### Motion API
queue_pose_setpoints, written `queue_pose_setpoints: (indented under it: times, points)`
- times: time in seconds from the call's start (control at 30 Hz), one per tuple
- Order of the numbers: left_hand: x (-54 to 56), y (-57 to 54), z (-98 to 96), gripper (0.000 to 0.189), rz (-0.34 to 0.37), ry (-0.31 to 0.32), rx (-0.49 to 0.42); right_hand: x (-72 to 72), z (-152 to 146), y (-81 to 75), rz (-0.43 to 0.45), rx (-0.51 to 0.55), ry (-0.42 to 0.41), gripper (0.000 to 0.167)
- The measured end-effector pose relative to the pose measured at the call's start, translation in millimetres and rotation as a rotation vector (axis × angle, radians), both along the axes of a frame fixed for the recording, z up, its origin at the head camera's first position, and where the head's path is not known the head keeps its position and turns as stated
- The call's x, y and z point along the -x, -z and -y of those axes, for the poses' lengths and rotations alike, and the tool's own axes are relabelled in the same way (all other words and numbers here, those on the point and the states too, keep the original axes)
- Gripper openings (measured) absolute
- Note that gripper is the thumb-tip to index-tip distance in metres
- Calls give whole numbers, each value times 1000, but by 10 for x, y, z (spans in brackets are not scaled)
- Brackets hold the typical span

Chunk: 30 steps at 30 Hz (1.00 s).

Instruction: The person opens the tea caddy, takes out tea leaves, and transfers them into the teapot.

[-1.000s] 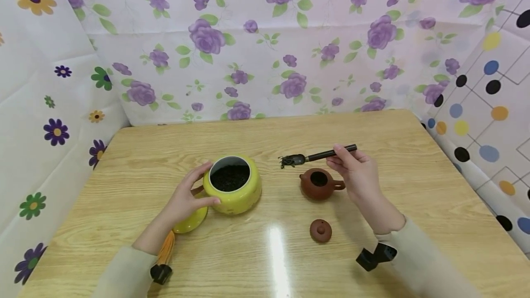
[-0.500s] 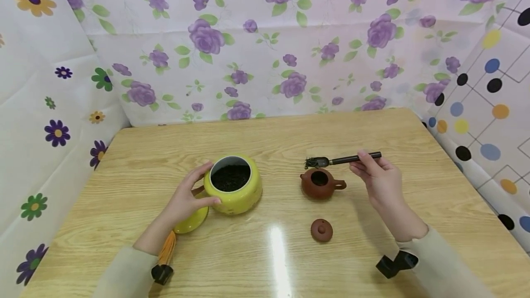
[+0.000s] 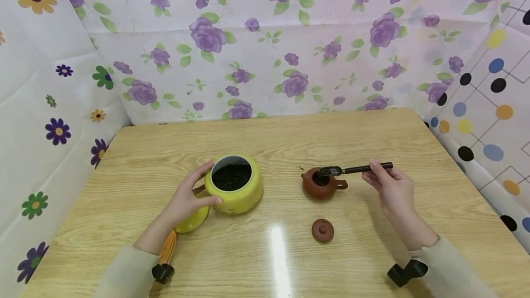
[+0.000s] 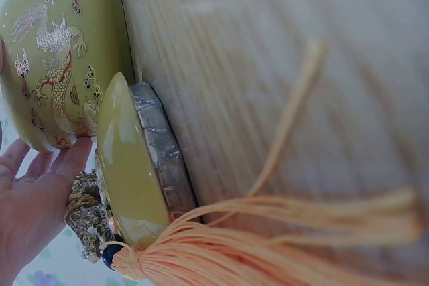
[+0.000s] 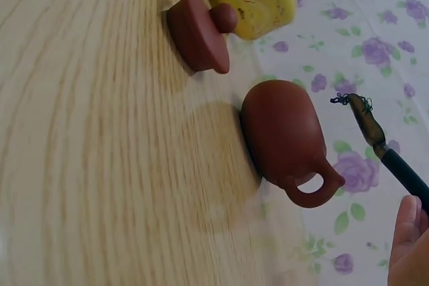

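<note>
My left hand [image 3: 188, 199] grips the side of a round yellow jar [image 3: 245, 200], thumb in front and fingers behind. Dark tea leaves [image 3: 232, 178] fill the lower part of the jar; a gold dragon decorates its wall in the left wrist view. Pinched by its black handle in my right hand [image 3: 391, 187] is a small tea scoop [image 3: 357, 169], level, its bowl over the mouth of a red-brown clay teapot [image 3: 318, 191]. Curled leaves [image 5: 355, 101] cling to the scoop's tip. Some leaves show in the teapot's opening.
The teapot's lid [image 3: 323, 231] lies on the wooden table [image 3: 256, 261] in front of the pot. Beside my left wrist rests the jar's yellow lid [image 3: 193, 220] with an orange tassel [image 4: 221, 239]. A stray leaf [image 3: 301, 167] shows left of the teapot. Flowered sheets surround the table.
My right hand has carried the loaded scoop rightward from between jar and teapot, then lowered its bowl to the teapot's mouth. The left hand and jar hold their place.
</note>
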<state>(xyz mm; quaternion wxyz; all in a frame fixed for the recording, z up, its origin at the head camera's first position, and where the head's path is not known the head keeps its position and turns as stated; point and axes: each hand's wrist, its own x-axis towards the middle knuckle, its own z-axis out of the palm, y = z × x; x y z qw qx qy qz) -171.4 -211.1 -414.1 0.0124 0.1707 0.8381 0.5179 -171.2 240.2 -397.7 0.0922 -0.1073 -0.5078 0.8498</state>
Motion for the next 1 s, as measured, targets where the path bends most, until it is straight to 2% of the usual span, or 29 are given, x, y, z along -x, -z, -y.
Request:
queue_pose_setpoints:
  times: [0.23,0.47,0.73,0.83,1.0]
  points:
    - [-6,7,6,88,-1,-2,-4,21,17,13,-38,-294,47,9]
    - [-9,10,7,88,-2,-3,-6,45,31,-17,-99,-491,31,14]
    - [0,16,10,88,-1,-1,-5,70,124,-150,-203,-941,32,23]
    - [2,13,10,88,0,1,-3,81,159,-190,-257,-1031,38,20]
    - [7,5,9,88,2,5,-3,103,194,-233,-327,-1087,37,14]
